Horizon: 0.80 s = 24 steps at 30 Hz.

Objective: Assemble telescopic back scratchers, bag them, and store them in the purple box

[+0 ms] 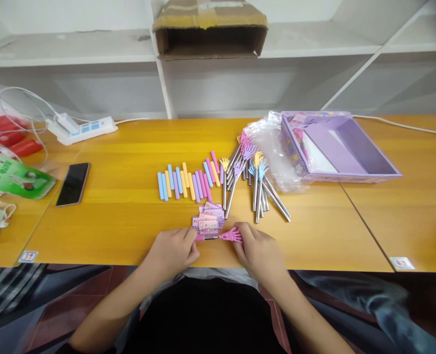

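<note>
- Your left hand is closed on the handle end of the pink back-scratcher; the fingers curl in and hide most of the pink grip.
- Your right hand pinches the other end, with thumb and forefinger at the tips of the hand-shaped head.
- The scratcher sits between your two hands, close to the table's near edge and in front of your body. Its long axis runs left to right, nearly parallel to that edge, so each hand meets it from its own end and neither is clearly nearer.
- Between your grips, a short stretch of metal shaft shows, in line with both hands. You cannot tell from this view whether it rests on the wood or is lifted off it.
- Just beyond the scratcher lies a small pile of printed cards, nearer to your left hand's fingertips than to your right hand.
- Farther out, to the left of the pile, coloured sticks form an uneven row, their long axes pointing mostly away from you, across the scratcher's line.
- Ahead of your right hand, metal rods with hand-shaped ends lie bunched on the table, well short of the purple box.
</note>
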### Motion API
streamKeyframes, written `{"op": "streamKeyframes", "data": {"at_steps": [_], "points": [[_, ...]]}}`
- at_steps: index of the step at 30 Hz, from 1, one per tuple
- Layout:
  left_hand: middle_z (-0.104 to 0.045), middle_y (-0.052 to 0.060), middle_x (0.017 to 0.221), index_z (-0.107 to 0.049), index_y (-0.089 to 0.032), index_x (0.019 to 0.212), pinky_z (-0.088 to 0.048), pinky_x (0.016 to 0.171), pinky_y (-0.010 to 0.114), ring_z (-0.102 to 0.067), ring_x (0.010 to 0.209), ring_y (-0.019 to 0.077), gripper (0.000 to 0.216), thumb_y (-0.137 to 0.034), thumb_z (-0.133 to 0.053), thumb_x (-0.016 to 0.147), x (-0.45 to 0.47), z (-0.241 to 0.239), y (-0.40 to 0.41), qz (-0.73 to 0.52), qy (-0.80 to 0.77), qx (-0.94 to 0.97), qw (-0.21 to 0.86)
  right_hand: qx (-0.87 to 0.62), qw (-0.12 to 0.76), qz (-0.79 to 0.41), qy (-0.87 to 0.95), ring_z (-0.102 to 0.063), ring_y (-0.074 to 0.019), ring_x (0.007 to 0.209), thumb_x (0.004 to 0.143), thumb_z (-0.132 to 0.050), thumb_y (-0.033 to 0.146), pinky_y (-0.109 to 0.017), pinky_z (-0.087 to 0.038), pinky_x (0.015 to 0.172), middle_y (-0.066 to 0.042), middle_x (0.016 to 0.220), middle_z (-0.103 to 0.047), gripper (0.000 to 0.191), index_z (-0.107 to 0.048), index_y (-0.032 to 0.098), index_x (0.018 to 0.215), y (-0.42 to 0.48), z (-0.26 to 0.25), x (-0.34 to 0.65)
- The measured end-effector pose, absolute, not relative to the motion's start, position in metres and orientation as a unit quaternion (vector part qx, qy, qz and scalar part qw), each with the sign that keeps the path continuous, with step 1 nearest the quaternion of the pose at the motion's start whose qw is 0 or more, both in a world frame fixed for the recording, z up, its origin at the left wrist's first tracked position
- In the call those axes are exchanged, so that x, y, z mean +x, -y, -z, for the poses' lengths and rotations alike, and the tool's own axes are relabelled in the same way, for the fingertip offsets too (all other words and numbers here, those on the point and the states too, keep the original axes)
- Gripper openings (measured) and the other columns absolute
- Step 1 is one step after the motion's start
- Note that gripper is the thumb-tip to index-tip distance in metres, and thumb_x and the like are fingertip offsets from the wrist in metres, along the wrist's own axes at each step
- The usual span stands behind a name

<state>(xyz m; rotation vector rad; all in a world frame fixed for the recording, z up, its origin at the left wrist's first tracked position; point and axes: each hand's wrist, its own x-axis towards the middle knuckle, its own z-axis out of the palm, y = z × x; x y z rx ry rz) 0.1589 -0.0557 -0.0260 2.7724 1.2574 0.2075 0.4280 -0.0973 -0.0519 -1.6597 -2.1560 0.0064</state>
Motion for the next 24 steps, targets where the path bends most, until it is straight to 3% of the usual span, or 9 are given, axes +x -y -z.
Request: {"op": "streamKeyframes", "data": {"at_steps": [3,9,14,24], "points": [[-0.072,0.0,0.075,-0.062,-0.02,0.092,-0.043,0.058,0.031,-0.07,0.066,0.0186,0.009,-0.014,-0.055,0.09,0.155,0.027,0.055,-0.062,-0.419,0.904,0.053,-0.592,0.192,-0.003,0.783,-0.06,-0.0166,0.062,0.106,-0.052,0.024,-0.031,-0.032,0.062,-0.001,0.078,-0.067,0.014,-0.058,0.02,0.094,0.097,0.054,0.426],[-0.074,0.001,0.071,-0.066,-0.02,0.092,-0.034,0.055,0.03,-0.068,0.061,0.0193,0.01,-0.025,-0.059,0.096,0.144,0.023,0.053,-0.031,-0.446,0.892,0.067,-0.558,0.183,0.011,0.81,-0.055,-0.0169,0.06,0.109,-0.049,0.023,-0.032,-0.029,0.063,-0.001,0.073,-0.064,0.021,-0.059,0.02,0.09,0.097,0.06,0.423],[-0.073,0.004,0.066,-0.067,-0.02,0.079,-0.024,0.053,0.031,-0.064,0.055,0.0191,0.043,-0.053,-0.059,0.105,0.143,0.024,0.051,-0.067,-0.453,0.889,0.02,-0.544,0.183,0.008,0.819,-0.055,-0.0167,0.06,0.11,-0.048,0.024,-0.032,-0.029,0.064,-0.001,0.074,-0.065,0.024,-0.059,0.02,0.089,0.096,0.057,0.422],[-0.067,0.001,0.059,-0.063,-0.02,0.073,-0.021,0.051,0.032,-0.061,0.05,0.0171,0.046,-0.052,-0.059,0.105,0.135,0.027,0.043,-0.135,-0.413,0.899,-0.047,-0.558,0.183,0.036,0.809,-0.053,-0.0162,0.059,0.109,-0.047,0.021,-0.032,-0.029,0.063,-0.001,0.074,-0.065,0.023,-0.06,0.02,0.09,0.097,0.049,0.435]]}}
